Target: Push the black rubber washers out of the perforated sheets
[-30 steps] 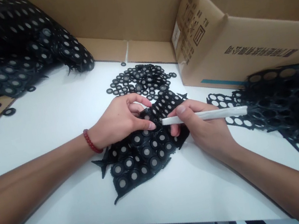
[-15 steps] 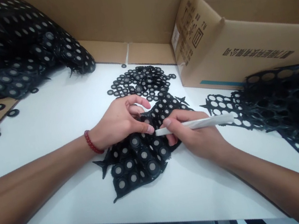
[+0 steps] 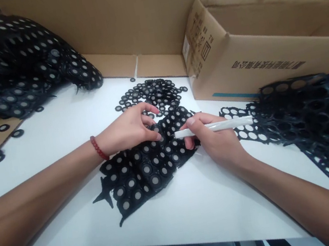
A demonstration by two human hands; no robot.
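Tool (image 3: 227, 124) shifted rightward, crosswise, tip (image 3: 178, 135) leftward, right grip (image 3: 216, 139) pinching it, left grip (image 3: 128, 130) parted

Your bracelet (image 3: 98, 148) is red and your pen-shaped tool (image 3: 231, 123) white; you see a black sheet (image 3: 143, 171) dotted with pale grey, and a brown box (image 3: 266, 49) striped blue.

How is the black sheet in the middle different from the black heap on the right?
The middle sheet has circles with grey centres; the heap on the right shows open round holes. The middle sheet is smaller; the heap is much bigger. The middle sheet lies low; the heap is piled up. Both are black.
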